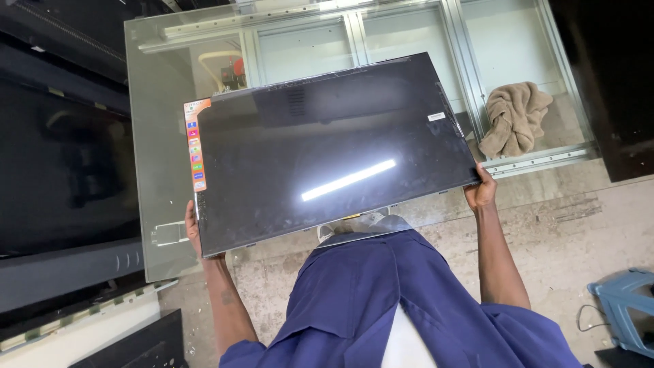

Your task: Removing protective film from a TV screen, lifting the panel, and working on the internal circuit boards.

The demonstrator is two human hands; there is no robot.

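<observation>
I hold a large flat black screen panel [327, 150] above a glass-topped table [160, 102]. My left hand [193, 228] grips its near left corner from below. My right hand [482, 191] grips its near right corner. The panel's glossy face is up and mirrors a long ceiling light. A strip of small coloured stickers [195, 146] runs down its left edge, and a small white label [437, 116] sits near the far right corner. My blue work coat [381, 300] fills the lower middle of the view.
A crumpled tan cloth [514, 117] lies on the glass at the right. Metal frame rails [470, 61] show under the glass. Another big dark screen [61, 163] stands at the left. A blue object [627, 307] sits on the concrete floor, lower right.
</observation>
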